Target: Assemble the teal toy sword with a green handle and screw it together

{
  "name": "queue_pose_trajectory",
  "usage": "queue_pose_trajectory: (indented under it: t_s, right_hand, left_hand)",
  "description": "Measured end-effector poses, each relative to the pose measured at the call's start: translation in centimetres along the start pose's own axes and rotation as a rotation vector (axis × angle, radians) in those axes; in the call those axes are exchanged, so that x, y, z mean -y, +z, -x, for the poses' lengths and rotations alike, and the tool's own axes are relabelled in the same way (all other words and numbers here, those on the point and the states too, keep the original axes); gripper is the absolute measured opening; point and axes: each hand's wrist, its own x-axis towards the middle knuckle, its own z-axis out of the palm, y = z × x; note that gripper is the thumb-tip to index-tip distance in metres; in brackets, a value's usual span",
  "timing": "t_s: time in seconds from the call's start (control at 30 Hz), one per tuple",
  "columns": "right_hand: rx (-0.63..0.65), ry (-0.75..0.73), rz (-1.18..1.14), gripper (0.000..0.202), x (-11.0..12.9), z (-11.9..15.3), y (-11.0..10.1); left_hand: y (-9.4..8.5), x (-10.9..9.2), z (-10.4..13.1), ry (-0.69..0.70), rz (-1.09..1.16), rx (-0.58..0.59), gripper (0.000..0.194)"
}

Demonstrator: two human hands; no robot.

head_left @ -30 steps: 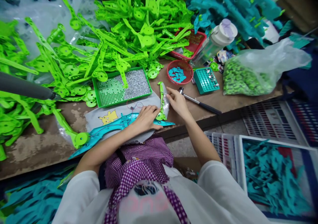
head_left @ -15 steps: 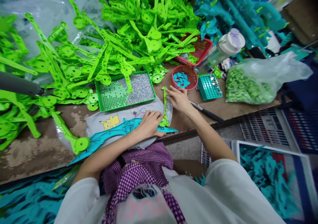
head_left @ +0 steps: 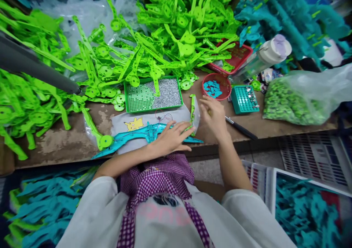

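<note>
My left hand [head_left: 174, 137] lies with fingers spread over the right part of a long turquoise bow-shaped plastic piece [head_left: 132, 135], palm down. Thin red and dark wires [head_left: 164, 117] run from that piece onto the cloth behind it. Beside my left fingertips and partly under them is a narrow lime-green plastic arm [head_left: 193, 107], its lower end in clear plastic film. My right hand [head_left: 213, 117] hovers just right of this arm, fingers curled together; anything between them is too small to make out.
A green tray [head_left: 154, 110] of small metal screws stands behind a grey cloth [head_left: 117, 122]. To the right are a round red basket [head_left: 228, 90] of turquoise bits, a teal rack [head_left: 243, 98], a black-handled tool [head_left: 244, 129] and a bag of green pieces [head_left: 291, 101]. Lime-green parts [head_left: 181, 46] heap up behind.
The view has shifted, so the bench sits differently in frame. My right hand has drawn slightly away from the green arm and curled its fingers. My left hand's fingers have spread a little.
</note>
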Motion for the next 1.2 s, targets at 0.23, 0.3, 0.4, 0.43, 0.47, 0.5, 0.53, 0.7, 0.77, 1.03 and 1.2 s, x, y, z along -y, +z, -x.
queue_pose_trajectory:
  t_s: [0.23, 0.3, 0.4, 0.43, 0.47, 0.5, 0.53, 0.7, 0.77, 1.03, 1.2]
  right_hand:
    - [0.14, 0.199, -0.068, 0.05, 7.3, 0.0, 6.0]
    - [0.198, 0.245, -0.017, 0.053, 8.2, -1.1, 8.5]
    - [0.303, 0.175, 0.071, 0.05, 8.9, -1.6, 10.6]
    - [0.332, 0.133, 0.109, 0.048, 9.1, -1.6, 10.9]
    - [0.362, 0.096, 0.144, 0.046, 9.2, -1.6, 11.0]
    - [0.397, 0.065, 0.173, 0.044, 9.4, -1.5, 11.1]
    - [0.438, 0.044, 0.191, 0.041, 9.5, -1.5, 11.2]
    - [0.589, 0.005, -0.007, 0.028, 10.0, -2.2, 10.7]
    - [0.632, 0.003, -0.168, 0.031, 9.9, -2.3, 9.9]
    - [0.559, 0.124, -0.429, 0.036, 8.2, -2.5, 6.8]
    - [0.745, 0.166, -0.558, 0.048, 8.6, -3.6, 7.5]
  left_hand:
    - [-0.3, 1.4, 10.4, -0.5, 0.015, -0.679, 0.02]
    - [1.0, 0.9, 12.9, -0.545, -0.013, -0.726, 0.017]
    - [2.4, -0.5, 16.3, -0.556, -0.063, -0.722, 0.016]
    - [2.6, -0.9, 17.2, -0.566, -0.082, -0.719, 0.017]
    - [2.6, -1.1, 17.8, -0.58, -0.095, -0.714, 0.021]
    - [2.4, -1.3, 18.1, -0.601, -0.101, -0.708, 0.028]
    - [2.1, -1.3, 18.1, -0.627, -0.098, -0.696, 0.039]
    - [-0.3, 1.2, 12.4, -0.761, -0.016, -0.525, 0.114]
    - [-1.0, 2.6, 9.3, -0.713, 0.03, -0.409, 0.111]
    - [-1.0, 4.9, 5.4, -0.448, 0.235, -0.508, 0.021]
    - [-1.5, 5.0, 6.2, -0.233, 0.273, -0.525, 0.018]
